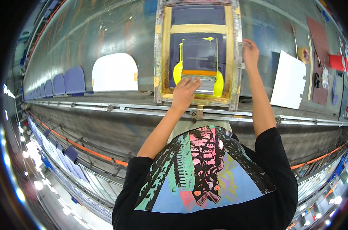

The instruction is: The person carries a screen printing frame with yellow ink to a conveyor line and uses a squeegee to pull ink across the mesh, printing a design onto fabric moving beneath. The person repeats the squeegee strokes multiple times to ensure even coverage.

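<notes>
Over at the table, the squeegee (200,73) lies at the near end of the printing frame (236,86), its long axis running left to right across the mesh and its orange blade edge facing away from the person, with yellow ink (219,85) pooled at both ends. The left hand (186,87) lies over its handle, fingers close together, thumb hidden; the right hand (251,53) is at the frame's right rail, fingers bent, though whether they pinch it I can't tell.
</notes>
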{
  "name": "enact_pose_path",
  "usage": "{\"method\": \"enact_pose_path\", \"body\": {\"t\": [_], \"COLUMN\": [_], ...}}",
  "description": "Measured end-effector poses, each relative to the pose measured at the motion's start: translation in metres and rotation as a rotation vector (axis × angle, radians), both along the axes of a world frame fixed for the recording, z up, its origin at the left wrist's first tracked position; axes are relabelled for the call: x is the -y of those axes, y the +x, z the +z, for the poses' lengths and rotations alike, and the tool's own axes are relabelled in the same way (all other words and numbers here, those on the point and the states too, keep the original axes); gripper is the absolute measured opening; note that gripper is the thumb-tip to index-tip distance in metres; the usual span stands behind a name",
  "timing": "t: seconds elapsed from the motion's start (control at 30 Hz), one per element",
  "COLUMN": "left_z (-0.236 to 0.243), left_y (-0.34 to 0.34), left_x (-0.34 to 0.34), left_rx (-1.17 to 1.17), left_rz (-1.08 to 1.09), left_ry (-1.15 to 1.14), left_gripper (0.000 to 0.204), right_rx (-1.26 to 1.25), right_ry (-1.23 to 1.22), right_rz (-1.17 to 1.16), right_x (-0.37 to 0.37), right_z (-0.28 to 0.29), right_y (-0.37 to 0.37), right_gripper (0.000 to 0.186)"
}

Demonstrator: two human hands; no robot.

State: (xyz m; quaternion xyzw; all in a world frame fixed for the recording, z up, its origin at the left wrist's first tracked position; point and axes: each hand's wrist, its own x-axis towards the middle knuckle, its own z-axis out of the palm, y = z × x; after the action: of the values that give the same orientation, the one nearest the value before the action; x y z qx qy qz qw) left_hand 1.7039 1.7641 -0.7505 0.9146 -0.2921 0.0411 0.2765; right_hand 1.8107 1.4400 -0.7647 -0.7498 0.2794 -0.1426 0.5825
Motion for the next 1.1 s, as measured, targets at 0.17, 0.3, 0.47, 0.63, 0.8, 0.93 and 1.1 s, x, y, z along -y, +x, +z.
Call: {"method": "enact_pose_path", "body": {"t": [0.17,0.3,0.47,0.63,0.8,0.93,1.1], "left_z": [0.013,0.019,-0.004,-0.024,-0.020,-0.008,0.055], "left_y": [-0.008,0.008,0.012,0.027,0.034,0.040,0.117], "left_x": [0.031,0.035,0.063,0.069,0.053,0.029,-0.065], "left_rx": [-0.077,-0.053,-0.168,-0.135,-0.112,-0.091,-0.023], "left_rz": [-0.062,-0.097,-0.104,-0.105,0.069,-0.023,-0.153], "left_ry": [-0.080,-0.069,-0.188,-0.204,-0.271,-0.122,-0.062], "left_gripper": [0.060,0.060,0.056,0.053,0.047,0.053,0.054], "right_rx": [0.038,0.082,0.035,0.036,0.111,0.169,0.150], "right_ry": [-0.009,0.074,0.005,-0.116,-0.100,-0.205,-0.121], "right_rz": [-0.043,-0.071,-0.090,-0.157,-0.154,-0.157,-0.203], "right_x": [0.045,0.054,0.087,0.090,0.058,0.036,-0.060], "right_z": [0.032,0.039,0.011,-0.006,-0.020,-0.046,0.028], "right_y": [-0.017,-0.015,-0.018,-0.007,0.009,0.025,0.083], "right_gripper": [0.020,0.021,0.021,0.022,0.022,0.021,0.021]}}
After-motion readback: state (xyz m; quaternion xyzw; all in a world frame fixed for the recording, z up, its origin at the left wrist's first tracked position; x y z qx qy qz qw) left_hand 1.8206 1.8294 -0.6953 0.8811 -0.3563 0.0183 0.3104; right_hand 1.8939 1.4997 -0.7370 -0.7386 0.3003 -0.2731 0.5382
